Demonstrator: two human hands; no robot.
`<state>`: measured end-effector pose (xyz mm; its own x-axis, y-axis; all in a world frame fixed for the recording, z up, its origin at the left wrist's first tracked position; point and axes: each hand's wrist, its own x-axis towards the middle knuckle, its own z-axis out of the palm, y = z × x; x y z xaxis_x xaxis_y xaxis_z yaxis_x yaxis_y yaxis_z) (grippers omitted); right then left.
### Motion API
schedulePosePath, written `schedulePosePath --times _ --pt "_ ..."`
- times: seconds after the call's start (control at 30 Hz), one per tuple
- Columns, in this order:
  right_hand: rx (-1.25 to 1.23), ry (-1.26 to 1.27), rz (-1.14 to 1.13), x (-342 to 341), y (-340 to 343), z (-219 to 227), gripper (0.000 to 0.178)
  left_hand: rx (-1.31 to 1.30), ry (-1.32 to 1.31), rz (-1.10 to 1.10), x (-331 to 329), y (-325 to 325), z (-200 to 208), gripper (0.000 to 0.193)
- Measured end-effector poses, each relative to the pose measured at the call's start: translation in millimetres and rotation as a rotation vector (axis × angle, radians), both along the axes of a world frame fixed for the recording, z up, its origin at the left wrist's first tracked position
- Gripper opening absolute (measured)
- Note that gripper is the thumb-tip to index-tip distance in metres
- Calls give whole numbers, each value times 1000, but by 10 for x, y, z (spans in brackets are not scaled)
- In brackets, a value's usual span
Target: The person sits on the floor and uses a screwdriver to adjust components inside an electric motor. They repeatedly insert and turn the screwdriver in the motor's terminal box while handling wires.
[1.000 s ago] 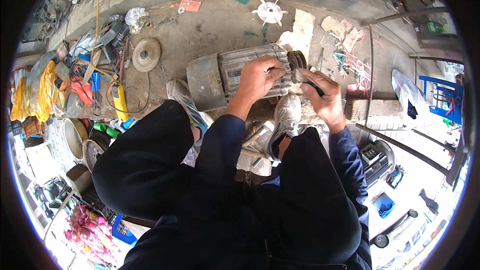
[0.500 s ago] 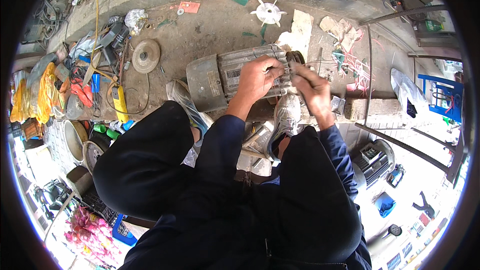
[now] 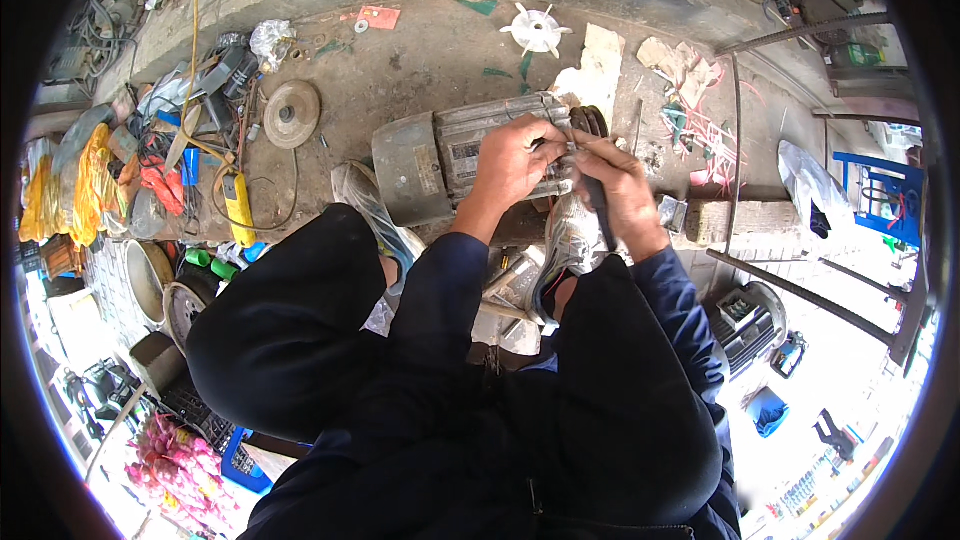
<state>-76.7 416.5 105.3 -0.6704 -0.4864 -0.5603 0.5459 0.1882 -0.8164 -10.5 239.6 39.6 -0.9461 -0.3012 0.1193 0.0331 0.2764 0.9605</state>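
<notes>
A grey electric motor (image 3: 405,168) with a finned body lies on its side on the dirty ground before my shoes. My left hand (image 3: 508,162) is over its right part, thumb and fingers pinched together; what they hold, if anything, is too small to make out. My right hand (image 3: 628,192) is closed around a slim tool with a dark handle (image 3: 601,212), whose kind I cannot tell. The handle slants down toward my right knee, and the tool's other end meets my left fingertips. Behind the hands, a dark grooved part (image 3: 592,120) shows at the motor's right end.
A white fan wheel (image 3: 537,30) lies beyond the motor. To the left are a round metal disc (image 3: 292,113), a yellow pendant control (image 3: 239,208) and heaped tools. Pink wire scraps (image 3: 712,145) and a steel-bar frame (image 3: 737,155) stand right. Another motor (image 3: 748,325) sits lower right.
My right hand has turned and moved slightly left and down, so the dark handle now shows below its fingers. Its fingertips have come up to my left hand, which stays nearly in place.
</notes>
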Motion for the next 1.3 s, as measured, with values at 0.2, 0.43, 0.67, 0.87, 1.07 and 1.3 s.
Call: schedulePosePath --times 0.2,0.43,0.67,0.87,1.07,1.3 --pt "-175 105 -297 -217 307 79 34 72 -54 -24 24 -2 -51 10" --pt "-254 85 -283 -345 235 -57 40 416 -90 61 224 -31 32 20" --pt "-251 105 -316 -469 151 -101 42 468 -69 176 292 12 13 12" --pt "-141 218 -349 -120 431 -66 26 477 29 168 221 57 -33 10" --pt "53 383 49 321 489 -50 21 320 -5 115 125 12 14 6" --pt "16 480 109 232 220 -8 29 186 -44 -13 -33 -103 112 16"
